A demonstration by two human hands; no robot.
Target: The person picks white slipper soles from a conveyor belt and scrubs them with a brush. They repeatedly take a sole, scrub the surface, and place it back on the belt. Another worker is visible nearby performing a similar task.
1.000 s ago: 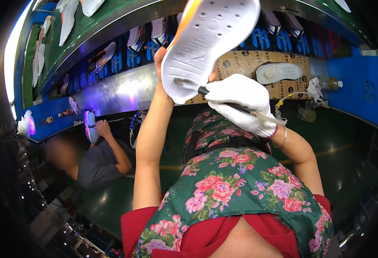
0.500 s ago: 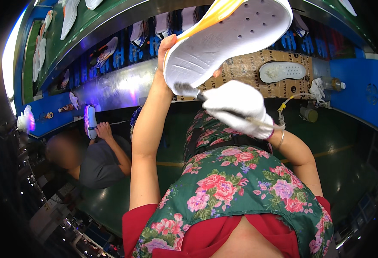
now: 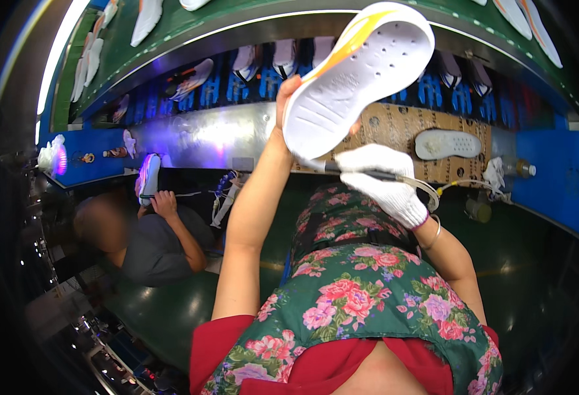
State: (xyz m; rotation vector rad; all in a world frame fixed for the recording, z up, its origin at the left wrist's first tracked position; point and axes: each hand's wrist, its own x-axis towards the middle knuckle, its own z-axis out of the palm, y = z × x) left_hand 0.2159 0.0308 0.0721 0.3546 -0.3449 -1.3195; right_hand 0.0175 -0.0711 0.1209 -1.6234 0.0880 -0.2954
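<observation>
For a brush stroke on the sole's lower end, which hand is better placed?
Probably the right hand: it grips the brush, tip near the lower edge of the sole. The left hand is busy holding the sole.

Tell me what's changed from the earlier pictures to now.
The brush has moved from across the heel of the held white sole down to the heel's lower edge. The sole's far end, cut off by the picture's top earlier, now shows whole. Nothing was let go: the left hand keeps the sole, the gloved right hand the brush. The grey sole stays on the cardboard.
</observation>
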